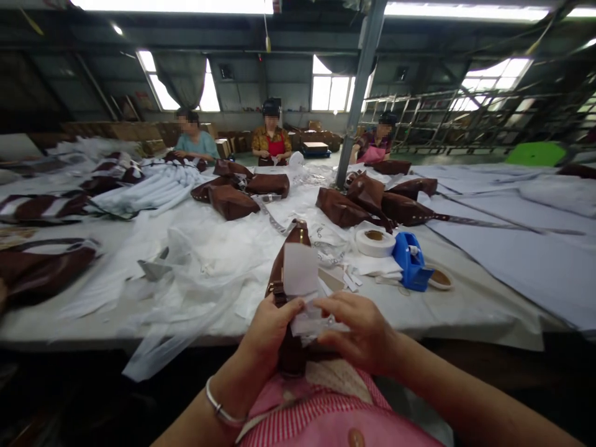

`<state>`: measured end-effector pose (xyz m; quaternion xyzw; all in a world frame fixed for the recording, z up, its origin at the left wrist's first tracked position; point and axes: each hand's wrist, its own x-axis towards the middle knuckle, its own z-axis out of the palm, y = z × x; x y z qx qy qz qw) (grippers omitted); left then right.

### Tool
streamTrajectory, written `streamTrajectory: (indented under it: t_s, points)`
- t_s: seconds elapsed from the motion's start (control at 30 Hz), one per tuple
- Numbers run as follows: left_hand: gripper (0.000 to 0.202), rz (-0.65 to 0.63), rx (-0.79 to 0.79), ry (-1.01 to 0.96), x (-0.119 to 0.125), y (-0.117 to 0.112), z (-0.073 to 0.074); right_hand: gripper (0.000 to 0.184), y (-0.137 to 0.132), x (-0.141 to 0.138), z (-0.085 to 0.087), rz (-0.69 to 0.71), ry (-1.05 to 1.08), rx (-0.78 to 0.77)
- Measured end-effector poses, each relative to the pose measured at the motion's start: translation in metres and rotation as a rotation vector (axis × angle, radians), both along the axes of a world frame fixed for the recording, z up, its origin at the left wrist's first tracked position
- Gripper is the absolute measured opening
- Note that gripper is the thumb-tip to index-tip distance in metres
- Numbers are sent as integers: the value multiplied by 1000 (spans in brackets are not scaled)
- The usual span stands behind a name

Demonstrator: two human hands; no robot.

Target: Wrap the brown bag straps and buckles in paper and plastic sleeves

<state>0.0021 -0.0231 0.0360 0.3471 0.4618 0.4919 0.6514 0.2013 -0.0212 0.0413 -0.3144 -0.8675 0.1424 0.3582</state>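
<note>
Brown bag [286, 267] at table edge [465, 326], both hands [316, 329] gripping white paper [301, 270]

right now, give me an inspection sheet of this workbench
surface: long table under white sheeting
things in hand: brown bag upright at the near edge, white paper against it
clutter: tape roll, blue dispenser, clear plastic bags, other brown bags further back
hands: left hand grips the brown bag; right hand pinches the white paper
cables: nothing seen
surroundings: three people seated across the table, steel pillar, windows behind
</note>
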Motion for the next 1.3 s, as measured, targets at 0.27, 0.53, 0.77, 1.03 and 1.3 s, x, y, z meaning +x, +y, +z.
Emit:
streamTrajectory:
  t_s: [0.27,0.53,0.77,1.03,1.3]
  points:
    - [45,-3,130,72,4,-6,5,47,3,-12,-4,102,358,-1034]
    - [59,-39,155,-5,-13,-16,42,43,22,-25,10,-59,1121,-1344]
    - [35,-141,161,-33,-13,-27,46,41,30,-42,9,-141,1214,-1359]
    - [36,-163,265,233,-5,-31,38,47,26,-52,15,-111,1197,-1343]
    - [40,-105,229,283,-4,-33,38,54,21,-62,14,-94,1174,-1230]
